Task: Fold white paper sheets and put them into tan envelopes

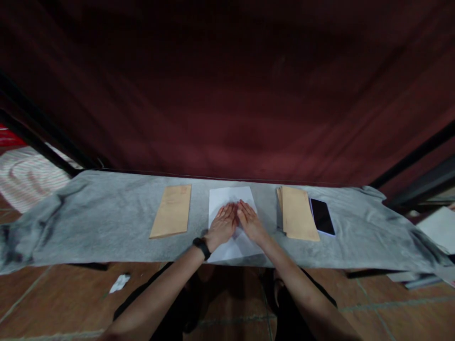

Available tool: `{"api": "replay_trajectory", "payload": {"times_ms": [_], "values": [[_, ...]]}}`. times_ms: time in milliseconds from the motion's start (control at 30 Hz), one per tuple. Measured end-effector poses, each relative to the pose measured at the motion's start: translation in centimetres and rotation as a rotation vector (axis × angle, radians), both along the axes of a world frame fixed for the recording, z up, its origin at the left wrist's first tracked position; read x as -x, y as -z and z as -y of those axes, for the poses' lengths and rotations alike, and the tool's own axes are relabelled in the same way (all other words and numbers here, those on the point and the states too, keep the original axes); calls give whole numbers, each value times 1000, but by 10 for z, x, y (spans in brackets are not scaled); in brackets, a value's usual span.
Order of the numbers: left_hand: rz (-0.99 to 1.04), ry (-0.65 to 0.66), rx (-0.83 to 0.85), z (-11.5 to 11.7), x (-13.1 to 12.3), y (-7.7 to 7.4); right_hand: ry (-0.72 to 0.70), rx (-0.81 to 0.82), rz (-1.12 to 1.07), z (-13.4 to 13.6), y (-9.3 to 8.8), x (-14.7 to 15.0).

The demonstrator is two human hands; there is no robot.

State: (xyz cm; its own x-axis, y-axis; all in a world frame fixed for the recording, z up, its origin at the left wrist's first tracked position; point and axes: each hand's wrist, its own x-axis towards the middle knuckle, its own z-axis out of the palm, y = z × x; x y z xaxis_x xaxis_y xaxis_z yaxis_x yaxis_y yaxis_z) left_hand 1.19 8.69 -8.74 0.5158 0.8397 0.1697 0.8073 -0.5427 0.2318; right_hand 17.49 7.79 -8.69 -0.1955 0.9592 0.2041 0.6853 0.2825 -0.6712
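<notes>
A white sheet of paper (227, 251) lies on the grey cloth-covered table, in the middle. My left hand (223, 223) rests on the paper with its fingers stretched out, a black band round the wrist. Beside it, my right hand (249, 222) also lies flat on the sheet, fingers extended. The two hands meet near the fingertips and thumbs, and neither holds anything. To the left of the sheet lies a brown envelope (172, 211). On the right is a small stack of brown envelopes (299, 213), slightly fanned.
A phone (323, 216) with a dark screen lies right of the envelope stack. Grey cloth (106, 218) covers the long narrow table. Behind it hangs a dark red curtain (234, 118). A crumpled white scrap (120, 283) is on the tiled floor.
</notes>
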Motion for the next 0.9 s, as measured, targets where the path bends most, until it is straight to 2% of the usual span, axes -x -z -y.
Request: {"api": "replay_trajectory", "payload": {"times_ms": [100,200,367,567,767,900], "values": [[-59,41,46,-27,-15,3,-95,55,108,-34,-5,19],[-82,19,8,-45,-12,9,-107,74,226,-56,-2,25],[-132,-66,-32,-62,4,14,-80,10,448,-73,9,19],[-103,-223,15,-77,20,12,26,54,572,-85,13,0],[-73,-341,22,-75,43,10,141,4,585,-78,18,-27],[-32,-311,112,-50,60,1,175,-17,572,-53,19,-41]]}}
